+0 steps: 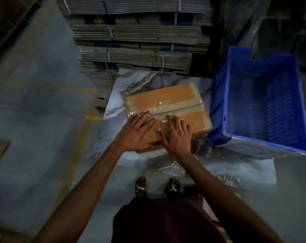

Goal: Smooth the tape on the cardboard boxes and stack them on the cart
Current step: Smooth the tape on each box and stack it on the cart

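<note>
A: Left hand (137, 133)?
B: Spread flat, palm down on the box (168, 111), fingertips touching the clear tape (176, 110) over the middle seam. Gripping nothing.
A: Right hand (176, 135)?
B: Flat too, fingers splayed, just beside the left, pressing the same lid, index tip on the tape.
A: Box?
B: Under both palms, closed, resting on the marbled counter (148, 86).
A: Beyond the fingertips?
B: Strapped bundles of flat cardboard (134, 32), stacked high.
A: Right of the right hand?
B: Blue crate (260, 106), close beside the box; touching or not, cannot tell.
A: Below the wrists?
B: Sandalled feet (157, 186) on the floor (35, 111).
</note>
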Motion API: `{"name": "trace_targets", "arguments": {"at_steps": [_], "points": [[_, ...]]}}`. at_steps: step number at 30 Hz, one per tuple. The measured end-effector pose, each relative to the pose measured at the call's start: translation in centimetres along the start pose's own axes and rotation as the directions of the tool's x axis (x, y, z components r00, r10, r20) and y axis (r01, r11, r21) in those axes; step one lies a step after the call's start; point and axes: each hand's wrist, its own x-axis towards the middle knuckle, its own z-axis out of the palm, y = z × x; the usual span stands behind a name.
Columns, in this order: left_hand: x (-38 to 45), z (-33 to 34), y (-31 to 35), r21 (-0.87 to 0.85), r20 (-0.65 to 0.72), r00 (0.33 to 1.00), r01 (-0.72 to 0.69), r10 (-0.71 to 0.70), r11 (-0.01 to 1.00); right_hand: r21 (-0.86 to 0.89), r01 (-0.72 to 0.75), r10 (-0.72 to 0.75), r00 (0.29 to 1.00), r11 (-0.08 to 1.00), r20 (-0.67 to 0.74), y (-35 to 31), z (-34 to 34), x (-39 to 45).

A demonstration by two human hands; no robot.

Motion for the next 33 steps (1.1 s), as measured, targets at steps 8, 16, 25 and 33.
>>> {"name": "trace_targets", "arguments": {"at_steps": [8, 16, 25, 33], "points": [[0.8, -1.9, -1.3, -0.157, 0.041, 0.995, 0.099, -0.093, 0.983, 0.008, 0.012, -0.012, 1.0, 1.0, 0.0, -1.7, -0.5, 0.1], [2.1, 0.6, 3.9, -0.159, -0.206, 0.928, 0.28, -0.309, 0.947, 0.005, -0.085, 0.085, 0.996, 0.996, 0.016, -2.8, 1.1, 0.3], [0.2, 0.4, 1.5, -0.173, -0.225, 0.938, 0.229, -0.265, 0.958, 0.051, -0.057, 0.056, 0.998, 0.997, 0.023, 0.0, -1.1, 0.1], [-0.6, -1.0, 1.3, -0.188, -0.175, 0.927, 0.298, -0.331, 0.936, 0.05, -0.11, 0.109, 0.994, 0.993, 0.03, 2.6, -2.8, -0.1]]}}
